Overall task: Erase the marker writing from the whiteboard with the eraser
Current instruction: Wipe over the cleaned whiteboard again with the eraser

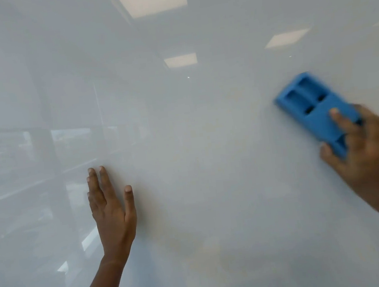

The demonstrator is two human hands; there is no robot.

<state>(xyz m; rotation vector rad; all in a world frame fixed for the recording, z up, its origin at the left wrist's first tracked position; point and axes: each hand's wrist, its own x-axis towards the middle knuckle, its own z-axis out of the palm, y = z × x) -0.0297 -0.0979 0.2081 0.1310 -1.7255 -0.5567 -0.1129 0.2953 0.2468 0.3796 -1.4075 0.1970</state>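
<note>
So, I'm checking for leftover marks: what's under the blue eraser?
The whiteboard lies under the blue eraser, which the right hand grips. Around it the board shows no clear writing; whatever is beneath the eraser itself is covered.

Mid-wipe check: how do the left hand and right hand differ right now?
The left hand is open with straight fingers, holding nothing; the right hand grips the blue eraser. The left hand looks sharp, the right hand motion-blurred. Both are up at the whiteboard.

left hand (111, 213): fingers straight, upright | right hand (369, 158): blurred, fingers curled, grips eraser (309, 106)
</note>
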